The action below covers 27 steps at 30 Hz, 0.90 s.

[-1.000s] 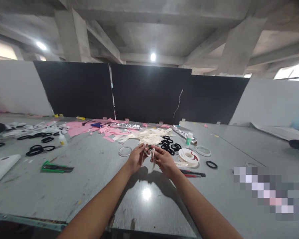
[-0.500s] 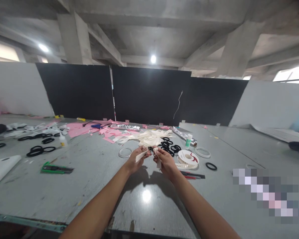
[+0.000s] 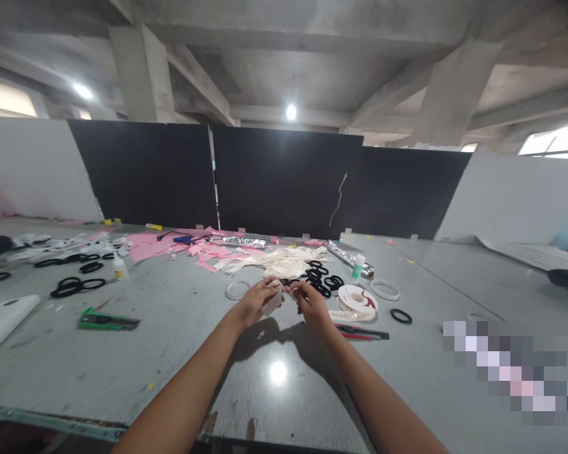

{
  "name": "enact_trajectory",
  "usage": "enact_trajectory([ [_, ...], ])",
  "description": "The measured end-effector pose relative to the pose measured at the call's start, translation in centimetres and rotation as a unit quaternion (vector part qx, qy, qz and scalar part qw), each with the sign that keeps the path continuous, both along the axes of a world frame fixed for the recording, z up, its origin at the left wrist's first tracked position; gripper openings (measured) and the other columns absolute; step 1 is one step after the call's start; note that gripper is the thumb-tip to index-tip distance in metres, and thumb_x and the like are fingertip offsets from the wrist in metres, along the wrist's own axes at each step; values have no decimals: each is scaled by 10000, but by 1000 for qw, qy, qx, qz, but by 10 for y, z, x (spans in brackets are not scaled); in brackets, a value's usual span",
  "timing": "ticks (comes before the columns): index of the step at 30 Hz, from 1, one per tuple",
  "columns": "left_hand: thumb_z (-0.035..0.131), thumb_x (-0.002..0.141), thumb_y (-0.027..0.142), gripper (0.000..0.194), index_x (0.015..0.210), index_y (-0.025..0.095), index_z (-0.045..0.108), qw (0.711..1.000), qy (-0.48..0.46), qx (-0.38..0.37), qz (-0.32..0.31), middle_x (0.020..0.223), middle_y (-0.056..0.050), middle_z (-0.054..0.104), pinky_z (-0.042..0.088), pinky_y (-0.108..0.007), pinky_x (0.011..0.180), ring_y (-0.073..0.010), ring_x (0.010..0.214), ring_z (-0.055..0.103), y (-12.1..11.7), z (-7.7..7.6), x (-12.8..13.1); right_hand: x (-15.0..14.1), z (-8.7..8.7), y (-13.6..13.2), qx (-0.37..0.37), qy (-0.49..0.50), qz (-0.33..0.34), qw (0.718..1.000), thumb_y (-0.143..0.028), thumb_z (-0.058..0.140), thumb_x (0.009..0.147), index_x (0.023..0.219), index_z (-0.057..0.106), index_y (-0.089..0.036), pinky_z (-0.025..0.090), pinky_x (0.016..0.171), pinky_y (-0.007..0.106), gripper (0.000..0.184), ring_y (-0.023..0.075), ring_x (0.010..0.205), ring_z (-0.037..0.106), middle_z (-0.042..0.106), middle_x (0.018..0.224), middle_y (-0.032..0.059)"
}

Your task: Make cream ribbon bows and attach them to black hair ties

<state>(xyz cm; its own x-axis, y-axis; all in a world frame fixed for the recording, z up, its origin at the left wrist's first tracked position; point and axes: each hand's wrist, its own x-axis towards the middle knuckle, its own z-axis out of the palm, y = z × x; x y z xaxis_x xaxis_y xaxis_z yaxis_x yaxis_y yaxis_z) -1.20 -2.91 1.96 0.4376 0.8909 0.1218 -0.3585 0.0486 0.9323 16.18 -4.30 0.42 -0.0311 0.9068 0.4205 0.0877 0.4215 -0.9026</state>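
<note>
My left hand (image 3: 252, 307) is closed on a cream strip of cloth or paper (image 3: 274, 302), whose loose end hangs below the fingers. Close beside it, my right hand (image 3: 313, 308) has its fingers pinched together at the other end of the strip, where little of it shows. Just beyond both hands lies a pile of cream strips (image 3: 284, 260). Several black rings (image 3: 318, 277) are heaped to the right of that pile. A spool of white printed ribbon (image 3: 351, 296) lies right of my right hand, partly unrolled.
A green box cutter (image 3: 108, 320) and a white ring (image 3: 237, 290) lie to the left. Near my right wrist are a black and red cutter (image 3: 364, 333) and a glue stick (image 3: 358, 268). Pink scraps (image 3: 154, 244) and a foil roll (image 3: 350, 257) lie farther back, before black panels (image 3: 284, 183).
The strip has turned and bunched up between my hands. My right fingers have curled in more, and the strip's end that hung below them is out of sight.
</note>
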Motion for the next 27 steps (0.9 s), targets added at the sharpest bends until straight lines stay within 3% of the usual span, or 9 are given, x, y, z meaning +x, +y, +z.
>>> enact_trajectory([
  [4,701,721,331,260,891,203,551,1000,3,-2,-15,750,-5,601,480,-253,605,-103,575,556,-3,-1,4,0,1,-4,45,-53,-20,997,-322,535,820,918,674,-231,350,435,208,193,94,446,423,517,569,-35],
  [9,662,727,359,253,899,199,572,998,25,22,58,588,56,470,437,-210,501,-67,448,438,4,-9,12,-6,3,-11,93,-109,34,989,-318,533,841,911,703,-262,398,517,233,193,122,560,486,589,740,10],
  [12,666,706,325,248,896,188,583,992,58,62,94,615,41,513,381,-180,452,-73,463,444,8,-15,16,-11,6,-16,153,-155,31,976,-315,537,857,909,709,-272,450,694,291,185,170,751,554,599,840,37],
  [16,698,629,145,441,1046,211,573,978,84,159,104,835,-5,637,398,-187,534,-100,588,529,3,-19,20,-13,10,-19,184,-195,-57,962,-302,518,876,926,699,-270,415,844,341,190,192,913,551,558,1088,69],
  [19,699,650,132,621,1231,229,500,971,85,198,104,972,-34,647,433,-231,721,-153,779,592,-6,-17,21,-11,7,-15,149,-190,-46,969,-290,516,869,907,685,-251,432,805,332,177,188,871,561,587,955,54],
  [22,710,679,175,701,1309,225,408,977,69,183,86,931,-39,645,419,-269,827,-180,862,603,-10,-16,23,-11,-1,-8,74,-101,-34,992,-342,536,846,879,659,-228,462,598,270,171,142,636,555,589,775,17],
  [25,715,689,206,696,1304,235,391,978,56,178,98,883,-21,610,424,-258,783,-153,783,585,-7,-18,26,-15,-8,-3,-8,18,-31,999,-410,537,824,855,614,-208,387,372,211,218,84,414,464,566,668,-21],
  [27,711,691,208,642,1267,239,429,972,62,190,125,852,-4,584,416,-236,733,-134,727,554,-4,-20,27,-19,-10,0,-38,80,-33,996,-414,554,798,837,591,-195,396,335,203,226,78,401,473,570,671,-22],
])
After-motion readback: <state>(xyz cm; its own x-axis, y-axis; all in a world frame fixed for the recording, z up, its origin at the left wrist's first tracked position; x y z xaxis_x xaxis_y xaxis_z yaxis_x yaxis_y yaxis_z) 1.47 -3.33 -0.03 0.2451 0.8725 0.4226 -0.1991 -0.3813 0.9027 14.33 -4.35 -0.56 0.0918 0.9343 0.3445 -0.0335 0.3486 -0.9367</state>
